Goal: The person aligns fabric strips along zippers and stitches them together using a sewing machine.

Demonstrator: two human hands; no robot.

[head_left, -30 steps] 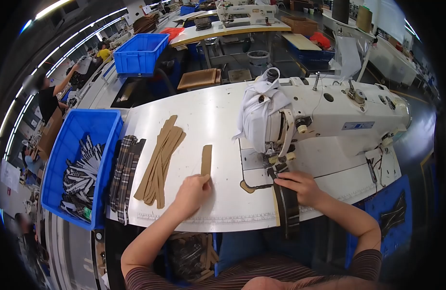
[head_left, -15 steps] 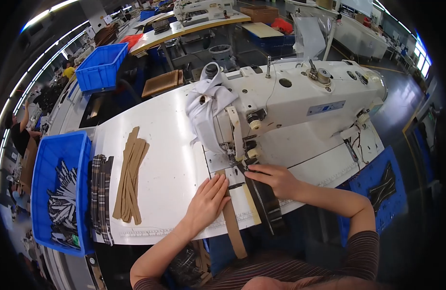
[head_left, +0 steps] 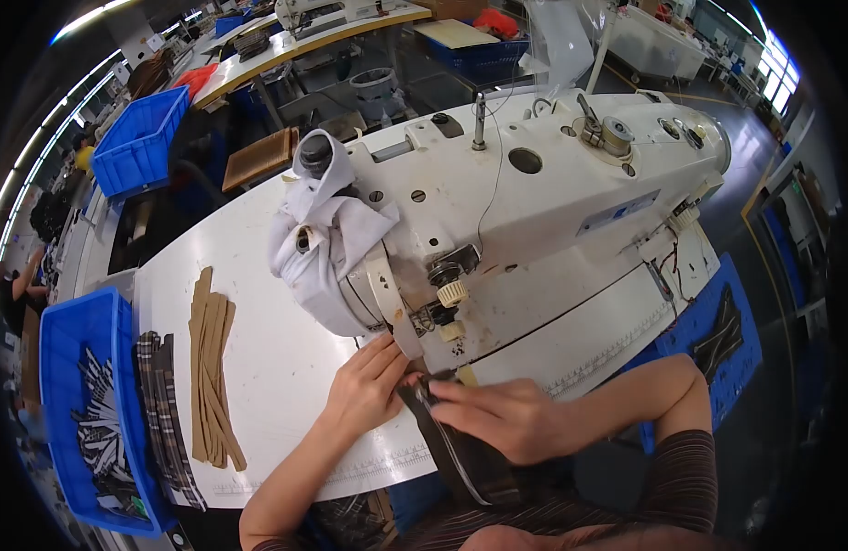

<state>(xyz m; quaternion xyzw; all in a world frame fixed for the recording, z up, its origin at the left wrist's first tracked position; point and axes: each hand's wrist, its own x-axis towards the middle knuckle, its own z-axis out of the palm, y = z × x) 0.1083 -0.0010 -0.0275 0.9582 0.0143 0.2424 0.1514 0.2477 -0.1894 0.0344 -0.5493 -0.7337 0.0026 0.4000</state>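
Note:
A dark fabric strip (head_left: 453, 459) with a pale line along it runs from the front of the sewing machine (head_left: 534, 202) down toward my lap. My right hand (head_left: 508, 418), slightly blurred, pinches its upper end between thumb and fingers. Close by on the left, my left hand (head_left: 361, 390) rests beside the machine's needle area, fingers pressed together and fingertips near the presser foot. What those fingers hold, if anything, is hidden. A white cloth (head_left: 327, 239) is wrapped around the machine's head. The needle itself is out of sight.
Tan strips (head_left: 211, 367) and plaid strips (head_left: 162, 413) lie on the left of the white table (head_left: 268, 367). A blue bin (head_left: 61, 367) of cut pieces stands beside it. On the right is a blue panel (head_left: 718, 367) bearing dark strips. Another blue crate (head_left: 139, 147) sits behind.
My right hand has lifted the dark strip's end from the machine bed and drawn it toward me. My left hand has moved from the tan strip up to the needle area. The view has shifted.

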